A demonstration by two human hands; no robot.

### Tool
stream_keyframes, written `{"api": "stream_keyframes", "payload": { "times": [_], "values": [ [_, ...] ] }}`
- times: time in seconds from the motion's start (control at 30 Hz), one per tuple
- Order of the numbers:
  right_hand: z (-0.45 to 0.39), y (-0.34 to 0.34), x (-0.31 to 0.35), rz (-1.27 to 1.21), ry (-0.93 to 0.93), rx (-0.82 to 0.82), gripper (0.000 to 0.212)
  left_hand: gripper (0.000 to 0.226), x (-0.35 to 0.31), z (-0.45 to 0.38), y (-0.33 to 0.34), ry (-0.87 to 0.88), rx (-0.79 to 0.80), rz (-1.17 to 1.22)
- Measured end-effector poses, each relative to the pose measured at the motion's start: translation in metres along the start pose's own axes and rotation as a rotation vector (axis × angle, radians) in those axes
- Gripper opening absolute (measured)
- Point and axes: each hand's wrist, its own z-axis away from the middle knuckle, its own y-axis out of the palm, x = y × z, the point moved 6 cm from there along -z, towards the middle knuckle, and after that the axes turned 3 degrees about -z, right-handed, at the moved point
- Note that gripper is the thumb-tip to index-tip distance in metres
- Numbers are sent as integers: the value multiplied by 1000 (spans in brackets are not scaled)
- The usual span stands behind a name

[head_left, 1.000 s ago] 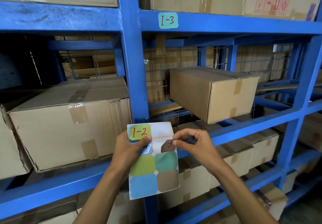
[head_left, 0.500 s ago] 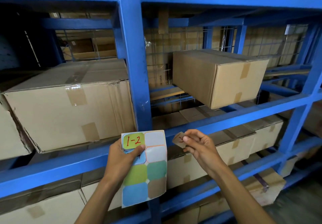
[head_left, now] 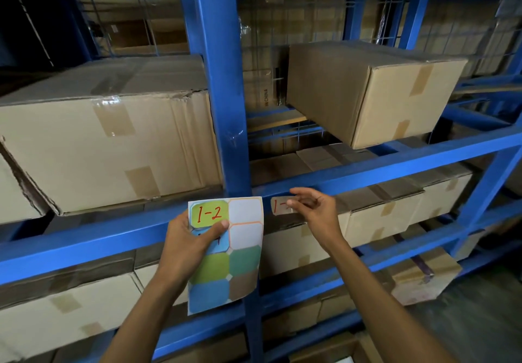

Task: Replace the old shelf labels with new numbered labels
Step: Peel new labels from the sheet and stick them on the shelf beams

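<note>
My left hand point(head_left: 192, 241) holds a sticker sheet point(head_left: 243, 263) of coloured labels in front of the blue upright post point(head_left: 220, 80). The thumb pins its top-left green label point(head_left: 209, 213), which reads "1-2" in red. A brownish label point(head_left: 278, 205) with red writing sits against the blue shelf beam point(head_left: 395, 170), just right of the post. My right hand point(head_left: 313, 211) has its thumb and fingertips on that label, covering its right part. Whether the label is stuck down I cannot tell.
A large taped cardboard box point(head_left: 107, 136) fills the shelf left of the post. A smaller box point(head_left: 367, 91) sits on the right shelf, overhanging the beam. More boxes point(head_left: 381, 215) line the lower shelves, and one lies on the floor point(head_left: 423, 275).
My right hand peeled the brownish label off the sheet and carried it right and up to the shelf beam. The view tilted down, so the "1-3" label above left the frame.
</note>
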Motion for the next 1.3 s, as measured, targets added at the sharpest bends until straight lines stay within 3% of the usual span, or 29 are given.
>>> {"api": "stream_keyframes", "payload": {
  "times": [0.2,1.3],
  "values": [
    [-4,-3,-12,-44,-19,-85,17,21,0,-6,2,-4,-8,5],
    [-14,-10,-22,21,-184,-208,15,18,4,-24,24,-5,37,18]
  ]
}}
